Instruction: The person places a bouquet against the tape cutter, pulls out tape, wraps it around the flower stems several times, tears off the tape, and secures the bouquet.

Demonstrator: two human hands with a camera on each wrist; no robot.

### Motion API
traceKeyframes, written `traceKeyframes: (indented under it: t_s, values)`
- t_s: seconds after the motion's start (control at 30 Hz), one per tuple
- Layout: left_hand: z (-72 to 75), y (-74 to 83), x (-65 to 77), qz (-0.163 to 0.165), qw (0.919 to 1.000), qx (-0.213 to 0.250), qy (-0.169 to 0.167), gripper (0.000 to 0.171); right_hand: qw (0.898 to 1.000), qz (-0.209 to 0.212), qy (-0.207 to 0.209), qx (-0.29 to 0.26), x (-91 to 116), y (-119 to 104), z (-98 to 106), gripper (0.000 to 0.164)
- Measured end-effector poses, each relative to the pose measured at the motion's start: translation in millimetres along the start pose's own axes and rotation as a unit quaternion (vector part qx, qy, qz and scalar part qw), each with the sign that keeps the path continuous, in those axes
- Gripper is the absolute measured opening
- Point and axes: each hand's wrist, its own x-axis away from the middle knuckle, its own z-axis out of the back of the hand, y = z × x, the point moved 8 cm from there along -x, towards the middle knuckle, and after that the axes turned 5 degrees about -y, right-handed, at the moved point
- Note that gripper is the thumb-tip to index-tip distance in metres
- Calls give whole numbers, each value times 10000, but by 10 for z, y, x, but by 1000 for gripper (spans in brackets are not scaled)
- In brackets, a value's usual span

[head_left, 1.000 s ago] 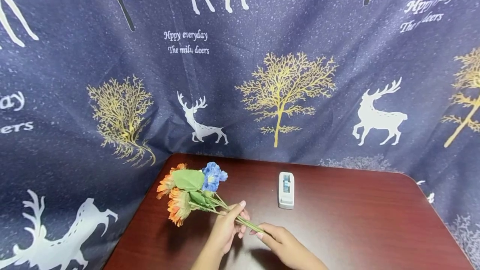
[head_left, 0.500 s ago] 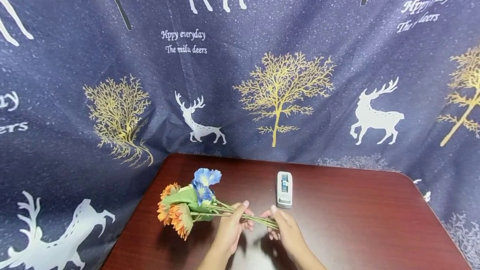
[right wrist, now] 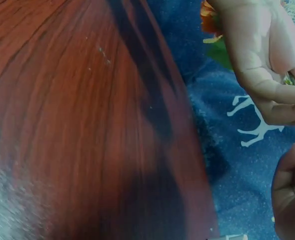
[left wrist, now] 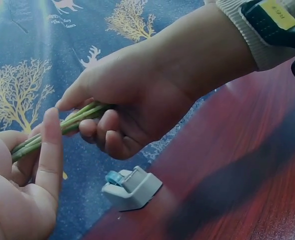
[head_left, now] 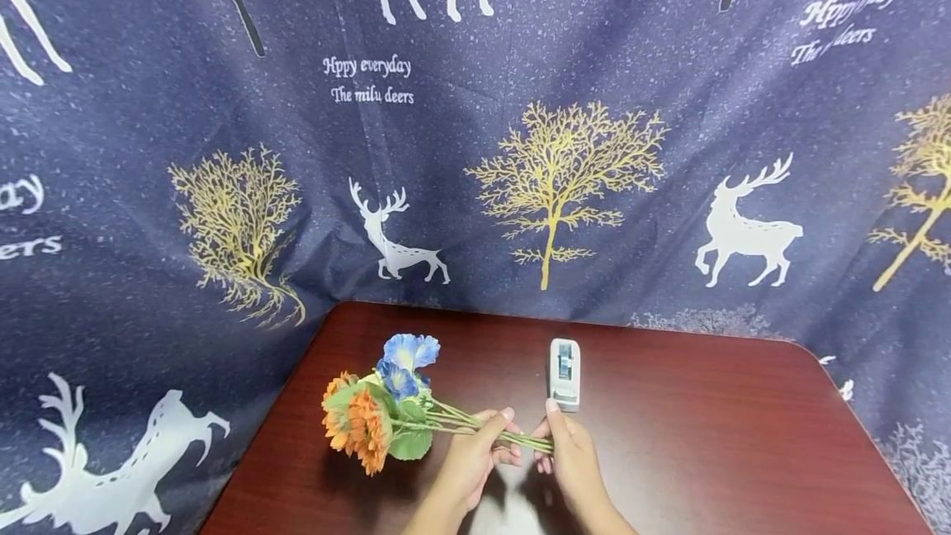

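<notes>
In the head view a bunch of flowers lies across both hands, with orange blooms [head_left: 367, 429], blue blooms [head_left: 404, 362] and green leaves [head_left: 411, 442] at its left end. My left hand [head_left: 475, 456] holds the long green stems [head_left: 449, 419] partway down. Close to the stems' lower ends, my right hand [head_left: 575, 465] pinches them, its thumb on top. The left wrist view shows the stems [left wrist: 77, 119] running between the two hands, their tips hidden in the right hand. A white tape dispenser [head_left: 565, 370] stands just beyond the right hand.
The hands are over a dark red wooden table [head_left: 706, 419] with rounded far corners. Behind and to its left hangs a dark blue cloth [head_left: 461, 188] printed with deer and trees.
The right hand has moved up and turned round the stem ends. The left hand has shifted slightly right. The blooms have rotated, and the orange ones now face more forward.
</notes>
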Motion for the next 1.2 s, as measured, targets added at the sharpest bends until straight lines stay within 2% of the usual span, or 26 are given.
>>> traceKeyframes:
  t_s: [0.2, 0.37, 0.53, 0.6, 0.67, 0.73, 0.83, 0.9, 0.97, 1.07, 1.2]
  values:
    - [-35, 5, -4, 116, 9998, -83, -132, 23, 9991, 90, 29, 414, -37, -46, 58, 57]
    - [-27, 8, -26, 57, 9999, -102, -41, 33, 9993, 213, -183, 265, -26, -78, -5, 58]
    - [-48, -34, -19, 45, 9999, 46, 77, 33, 9997, 184, -118, 60, 0, -75, -43, 52]
    - [-54, -45, -12, 15, 9999, 110, 102, 29, 9991, 229, -251, 272, -1, -77, -52, 44]
    - [-48, -53, -7, -15, 9999, 109, 62, 26, 9948, 388, -612, 721, -7, -98, -74, 34]
    - [-34, -59, -7, -61, 10000, 51, -35, 25, 9816, 724, -1158, 1335, -4, -140, -111, 25]
    - [-10, -81, -4, -76, 9997, -108, -201, 31, 9490, 1370, -2013, 2002, 27, -216, -169, 15]
    - [-6, -100, -1, -54, 9995, -196, -251, 36, 9265, 1764, -2400, 2299, 57, -269, -186, 12]
    - [-9, -122, 1, 3, 9993, -273, -245, 39, 9100, 1992, -2669, 2469, 81, -309, -184, 11]
    - [-18, -140, -6, 60, 9986, -509, -136, 38, 8935, 2101, -2922, 2685, 103, -364, -175, 12]
    - [-33, -132, -7, 35, 9958, -919, 52, 33, 8832, 1893, -3138, 2926, 134, -398, -179, 16]
